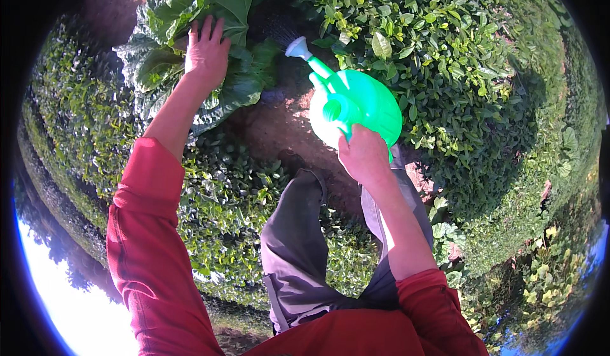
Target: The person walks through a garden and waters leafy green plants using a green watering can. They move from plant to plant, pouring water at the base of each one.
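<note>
My right hand point(366, 155) grips the handle of a green plastic watering can point(371, 101). The can tilts away from me, its round filler opening facing up. From its white sprinkler rose point(298, 48) fine streams of water point(279, 31) fall beside a large leafy plant point(238, 77). My left hand point(208, 53) lies on that plant's broad, crinkled green leaves with its fingers spread, holding nothing. The plant's base is hidden under the leaves.
Dense leafy shrubs point(457, 36) rise close on the right, and more shrubs point(81, 113) stand on the left. Bare reddish soil point(281, 127) runs between them. My legs in grey trousers point(295, 241) stand among low foliage point(228, 222).
</note>
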Available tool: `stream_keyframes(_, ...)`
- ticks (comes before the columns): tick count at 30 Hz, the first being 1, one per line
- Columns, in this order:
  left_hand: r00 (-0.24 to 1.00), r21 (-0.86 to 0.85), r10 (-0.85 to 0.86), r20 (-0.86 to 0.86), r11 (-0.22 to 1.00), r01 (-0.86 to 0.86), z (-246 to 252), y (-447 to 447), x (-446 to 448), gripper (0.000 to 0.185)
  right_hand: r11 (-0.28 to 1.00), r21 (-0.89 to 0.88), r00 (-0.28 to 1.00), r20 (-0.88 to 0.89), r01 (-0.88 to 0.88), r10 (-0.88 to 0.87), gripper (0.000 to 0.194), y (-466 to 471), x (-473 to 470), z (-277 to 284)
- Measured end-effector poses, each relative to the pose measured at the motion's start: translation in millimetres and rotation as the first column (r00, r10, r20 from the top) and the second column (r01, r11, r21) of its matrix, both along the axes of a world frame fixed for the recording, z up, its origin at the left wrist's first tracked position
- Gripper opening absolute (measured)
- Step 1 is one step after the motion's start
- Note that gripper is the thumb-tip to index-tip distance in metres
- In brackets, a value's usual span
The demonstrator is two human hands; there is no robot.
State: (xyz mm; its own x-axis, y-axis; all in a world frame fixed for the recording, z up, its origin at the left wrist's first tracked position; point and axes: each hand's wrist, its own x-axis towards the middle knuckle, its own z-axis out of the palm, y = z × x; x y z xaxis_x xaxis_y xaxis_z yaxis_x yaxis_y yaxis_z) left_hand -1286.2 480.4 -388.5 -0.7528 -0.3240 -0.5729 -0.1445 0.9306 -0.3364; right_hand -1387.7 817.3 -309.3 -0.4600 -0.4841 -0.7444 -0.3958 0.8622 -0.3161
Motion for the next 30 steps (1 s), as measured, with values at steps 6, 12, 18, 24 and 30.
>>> stream_keyframes(6,0.999,-0.008,-0.048,-0.003,0.999,0.048,0,4,-3,0.041,0.997,0.019,0.991,0.112,-0.075,0.073,0.035,-21,-2,5)
stream_keyframes(12,0.999,0.000,-0.049,-0.019,0.999,0.049,1,6,1,0.042,0.998,0.006,0.995,0.077,-0.059,0.059,0.039,-32,2,7)
stream_keyframes(18,0.994,0.044,-0.023,-0.105,0.999,0.028,1,11,3,0.039,0.997,0.002,0.991,0.113,-0.079,0.078,0.041,-38,1,9)
stream_keyframes(24,0.958,0.193,0.023,-0.285,0.981,0.034,15,27,7,0.041,0.999,-0.025,0.996,0.077,-0.033,0.035,0.043,-37,4,13)
stream_keyframes(30,0.649,0.557,0.541,-0.534,0.803,-0.211,66,124,69,0.060,0.992,-0.127,0.994,0.106,0.009,0.005,0.041,-13,21,32)
